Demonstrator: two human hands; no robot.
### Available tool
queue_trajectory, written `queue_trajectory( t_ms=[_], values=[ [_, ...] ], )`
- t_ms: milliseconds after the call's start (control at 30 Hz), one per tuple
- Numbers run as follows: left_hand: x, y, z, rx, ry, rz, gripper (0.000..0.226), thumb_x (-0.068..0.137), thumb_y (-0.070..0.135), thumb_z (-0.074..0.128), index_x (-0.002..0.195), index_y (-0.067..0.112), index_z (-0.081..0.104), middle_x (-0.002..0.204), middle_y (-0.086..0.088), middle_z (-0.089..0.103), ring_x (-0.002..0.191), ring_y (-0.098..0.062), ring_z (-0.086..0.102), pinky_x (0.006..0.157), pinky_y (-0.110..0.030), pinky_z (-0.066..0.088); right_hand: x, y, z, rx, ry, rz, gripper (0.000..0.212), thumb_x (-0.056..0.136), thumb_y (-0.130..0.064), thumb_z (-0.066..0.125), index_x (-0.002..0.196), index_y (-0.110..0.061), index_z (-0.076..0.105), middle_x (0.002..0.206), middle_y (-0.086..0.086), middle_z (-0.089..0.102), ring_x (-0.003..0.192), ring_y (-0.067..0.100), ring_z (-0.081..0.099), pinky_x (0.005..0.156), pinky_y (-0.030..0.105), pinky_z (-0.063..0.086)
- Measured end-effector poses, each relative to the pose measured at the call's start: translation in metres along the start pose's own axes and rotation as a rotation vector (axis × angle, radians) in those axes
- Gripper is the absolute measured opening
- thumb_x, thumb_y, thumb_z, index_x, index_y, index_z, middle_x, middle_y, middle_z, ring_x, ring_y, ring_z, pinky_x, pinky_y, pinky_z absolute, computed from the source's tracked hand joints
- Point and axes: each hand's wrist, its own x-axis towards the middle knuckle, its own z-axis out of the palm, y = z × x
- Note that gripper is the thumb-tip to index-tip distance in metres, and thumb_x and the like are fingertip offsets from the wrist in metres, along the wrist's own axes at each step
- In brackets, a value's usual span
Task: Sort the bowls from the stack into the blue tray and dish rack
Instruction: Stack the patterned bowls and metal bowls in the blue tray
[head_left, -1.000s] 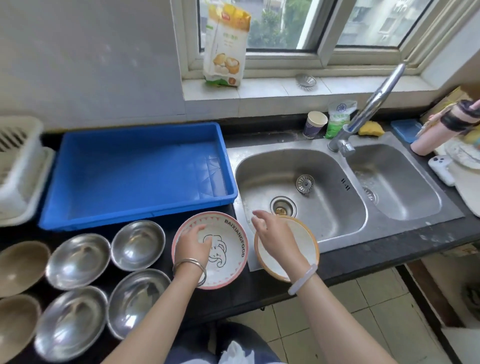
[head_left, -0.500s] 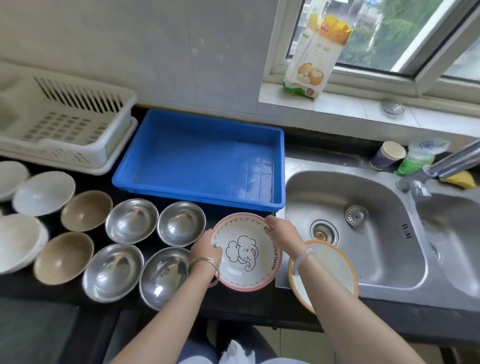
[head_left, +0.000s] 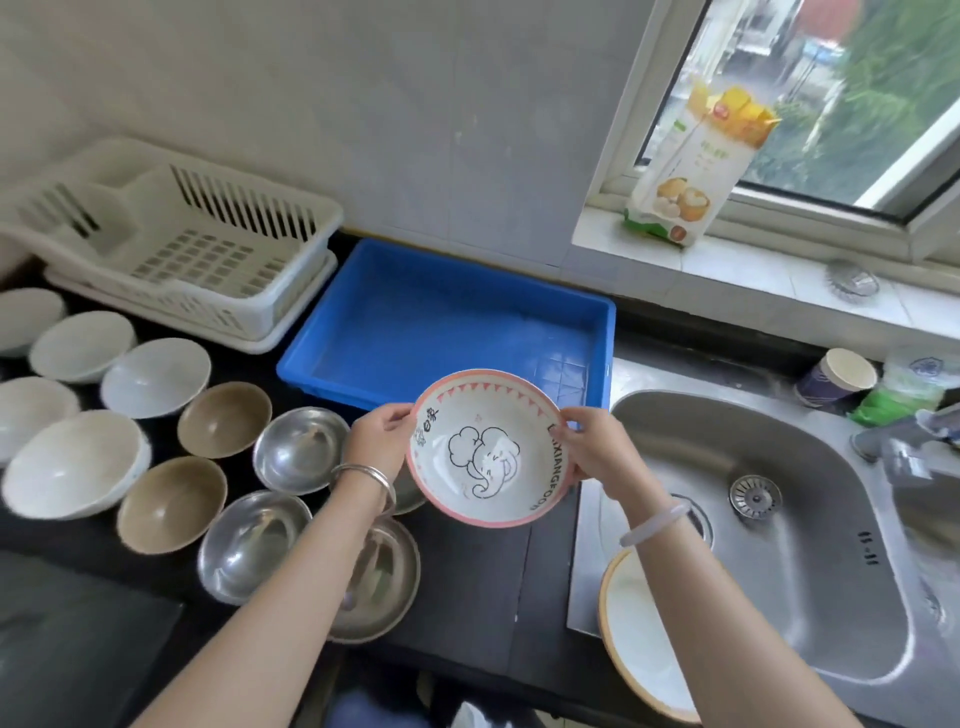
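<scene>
so both hands are pinching the rim of the elephant bowl (head_left: 485, 449), left hand (head_left: 378, 441) on one side, right hand (head_left: 592, 449) on the opposite side, fingers curled over the edge, bowl up off the counter and tilted toward the camera. The blue tray (head_left: 605, 332) sits right behind it, way closer than the dish rack (head_left: 291, 228) off to the left
</scene>
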Motion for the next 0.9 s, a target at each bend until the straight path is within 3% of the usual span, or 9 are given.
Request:
queue_trajectory(
  t_ms=[100, 200, 333, 467, 600, 767, 900],
  values=[
    [0.020, 0.011, -0.012, -0.133, -0.032, -0.043, 0.022, 0.091, 0.019, 0.052, 0.107, 0.010, 0.065, 0.101, -0.012, 0.066, 0.085, -0.024, 0.060, 0.086, -0.045, 0.054, 0.020, -0.027, 0.010, 0.094, 0.027, 0.011, 0.020, 0.092, -0.009, 0.050, 0.103, -0.012, 0.066, 0.082, 0.012, 0.070, 0.053, 0.018, 0.069, 0.041, 0.025, 0.054],
    [0.046, 0.019, -0.023, -0.335, -0.037, -0.110, 0.013, 0.092, 0.014, 0.050, 0.090, 0.015, 0.063, 0.094, -0.011, 0.063, 0.082, -0.024, 0.058, 0.079, -0.041, 0.052, 0.045, -0.053, 0.029, 0.136, 0.051, 0.000, 0.022, 0.094, -0.012, 0.050, 0.111, -0.017, 0.062, 0.074, 0.004, 0.069, 0.047, 0.011, 0.068, 0.040, 0.023, 0.053],
    [0.099, 0.027, -0.037, -0.369, -0.023, -0.115, 0.026, 0.095, 0.009, 0.040, 0.112, 0.011, 0.060, 0.099, -0.009, 0.061, 0.087, -0.023, 0.057, 0.077, -0.037, 0.050, 0.084, -0.082, 0.062, 0.213, 0.058, 0.016, 0.026, 0.094, -0.012, 0.050, 0.117, -0.013, 0.060, 0.081, 0.010, 0.070, 0.055, 0.017, 0.070, 0.044, 0.028, 0.057],
    [0.152, 0.031, -0.049, -0.349, -0.030, -0.189, 0.022, 0.095, 0.017, 0.041, 0.102, 0.024, 0.060, 0.097, -0.002, 0.062, 0.077, -0.015, 0.058, 0.058, -0.031, 0.052, 0.122, -0.097, 0.092, 0.287, 0.052, 0.095, 0.028, 0.093, -0.011, 0.050, 0.120, -0.012, 0.058, 0.090, 0.017, 0.070, 0.059, 0.022, 0.070, 0.047, 0.031, 0.058],
    [0.191, 0.024, -0.049, -0.295, -0.063, -0.264, 0.033, 0.095, 0.015, 0.038, 0.123, 0.018, 0.056, 0.120, -0.011, 0.062, 0.091, -0.026, 0.059, 0.066, -0.035, 0.053, 0.145, -0.099, 0.113, 0.316, 0.036, 0.157, 0.032, 0.093, -0.008, 0.047, 0.123, -0.012, 0.058, 0.073, 0.009, 0.070, 0.054, 0.018, 0.070, 0.045, 0.028, 0.057],
    [0.218, 0.017, -0.046, -0.305, -0.068, -0.310, 0.035, 0.096, 0.015, 0.039, 0.125, 0.022, 0.054, 0.121, -0.008, 0.061, 0.092, -0.026, 0.057, 0.067, -0.034, 0.052, 0.163, -0.094, 0.127, 0.352, 0.051, 0.215, 0.032, 0.093, -0.007, 0.047, 0.123, -0.011, 0.058, 0.071, 0.008, 0.069, 0.054, 0.018, 0.069, 0.045, 0.028, 0.057],
    [0.231, 0.011, -0.045, -0.275, -0.074, -0.313, 0.035, 0.095, 0.013, 0.039, 0.124, 0.020, 0.056, 0.123, -0.011, 0.062, 0.099, -0.029, 0.060, 0.079, -0.040, 0.052, 0.168, -0.092, 0.136, 0.404, 0.054, 0.224, 0.029, 0.092, -0.007, 0.049, 0.118, -0.011, 0.060, 0.063, 0.004, 0.068, 0.046, 0.014, 0.067, 0.043, 0.025, 0.054]
  ],
)
